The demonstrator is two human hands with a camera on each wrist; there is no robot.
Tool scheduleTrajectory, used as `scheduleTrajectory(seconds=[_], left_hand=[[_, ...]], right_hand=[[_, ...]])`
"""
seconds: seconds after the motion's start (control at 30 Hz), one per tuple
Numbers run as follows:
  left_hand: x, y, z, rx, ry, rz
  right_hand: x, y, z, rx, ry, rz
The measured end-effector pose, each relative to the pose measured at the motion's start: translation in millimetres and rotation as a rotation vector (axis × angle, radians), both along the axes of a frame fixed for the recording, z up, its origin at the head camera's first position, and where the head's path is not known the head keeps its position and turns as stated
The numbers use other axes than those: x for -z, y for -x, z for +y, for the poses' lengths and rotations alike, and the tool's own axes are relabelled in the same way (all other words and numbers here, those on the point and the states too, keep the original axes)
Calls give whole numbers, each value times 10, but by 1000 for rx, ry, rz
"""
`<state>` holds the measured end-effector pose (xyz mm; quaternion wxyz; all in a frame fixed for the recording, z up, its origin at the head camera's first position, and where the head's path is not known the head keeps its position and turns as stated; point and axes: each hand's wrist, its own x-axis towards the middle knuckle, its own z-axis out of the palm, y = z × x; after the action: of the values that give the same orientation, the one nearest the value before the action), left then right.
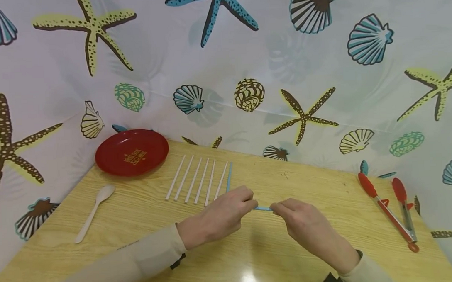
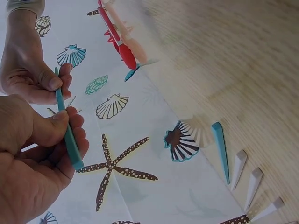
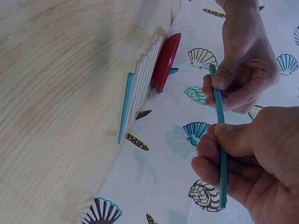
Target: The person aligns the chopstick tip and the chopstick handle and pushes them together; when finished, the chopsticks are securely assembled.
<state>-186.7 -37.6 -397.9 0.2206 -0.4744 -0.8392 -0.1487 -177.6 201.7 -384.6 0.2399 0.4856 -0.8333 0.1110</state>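
Note:
Out over the front middle of the table, both hands pinch one blue chopstick (image 1: pixel 263 208). My left hand (image 1: pixel 224 211) has thumb and fingers around one part of it. The right hand (image 1: pixel 311 225) grips it further along, leaving a short blue stretch visible between the hands in the head view. In the left wrist view the thicker, squared end of the chopstick (image 2: pixel 71 144) sticks out past the left fingers. Beyond the left hand, a second blue chopstick (image 1: pixel 229 176) lies on the table, at the right end of a row of several white chopsticks (image 1: pixel 193 180).
A red plate (image 1: pixel 111 165) with gold markings is at the back left of the wooden table (image 1: pixel 138 210). A white spoon (image 1: pixel 89 220) lies at the left. Red-tipped tongs (image 1: pixel 394 218) lie spread near the right edge. A sea-patterned cloth (image 1: pixel 223 66) hangs behind.

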Motion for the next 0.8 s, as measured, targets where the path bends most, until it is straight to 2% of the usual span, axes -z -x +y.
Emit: scheduleTrajectory(seconds=[0.37,0.53,0.63,0.8], left_hand=[[-39,-1,-22,-6,51,2],[-40,4,-34,-13,76,7],[-38,-17,-34,-46,99,-15],[-70,-68,30,-154,142,-140]], right_hand=[[24,18,-63,-8,-24,84],[53,30,-80,1,-49,85],[68,41,-81,-1,-71,79],[25,83,-62,20,-165,54]])
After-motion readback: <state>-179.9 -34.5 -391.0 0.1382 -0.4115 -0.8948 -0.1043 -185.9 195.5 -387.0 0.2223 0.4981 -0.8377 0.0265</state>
